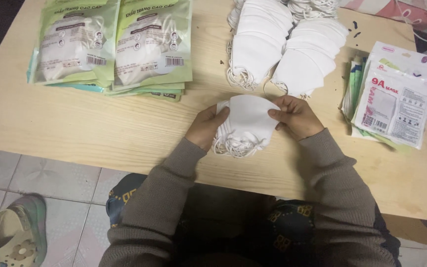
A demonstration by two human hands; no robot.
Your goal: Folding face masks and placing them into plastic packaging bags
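Fingers (219,117) of the left hand (204,127) and right hand (295,117) pinched opposite ends of a small stack of folded white cloth face masks (247,123), squared just above the near middle of the pale wooden bench (100,128). Ear loops hung toward the body. Two loose white mask piles (282,49) lay just beyond. Green sealed packets (114,44) sat far left, white printed pouches (394,99) right.

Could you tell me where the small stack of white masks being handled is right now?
In the head view, the small stack of white masks sits at the table's near edge, held between the left hand and right hand.
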